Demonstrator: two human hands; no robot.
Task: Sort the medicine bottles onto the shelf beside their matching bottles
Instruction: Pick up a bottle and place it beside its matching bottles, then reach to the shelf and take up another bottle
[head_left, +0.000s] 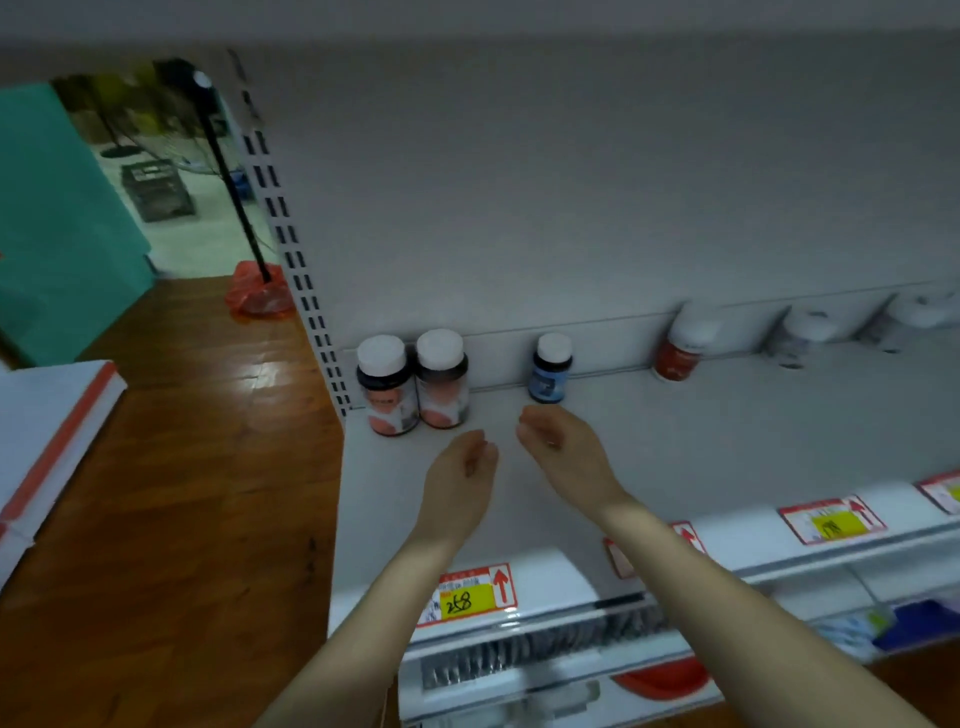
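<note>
**Over the shelf, both hands empty**

Above the pale shelf (649, 457) hover the left hand (460, 467) and right hand (558, 441), palms facing each other, fingers loosely curled, holding nothing. Just beyond the left hand stand two matching bottles (413, 384), touching, white caps, dark shoulders, pink-and-white labels. Right past the right hand's fingertips sits a smaller blue bottle (550, 369), white-capped. Farther right, well apart, a red-labelled bottle (683, 348), blurred. Nearer than the wrists, a yellow price tag (470, 597) on the shelf edge.

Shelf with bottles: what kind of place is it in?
Probably a pharmacy or shop: a metal shelf carries medicine bottles, and price tags line its front edge.
</note>
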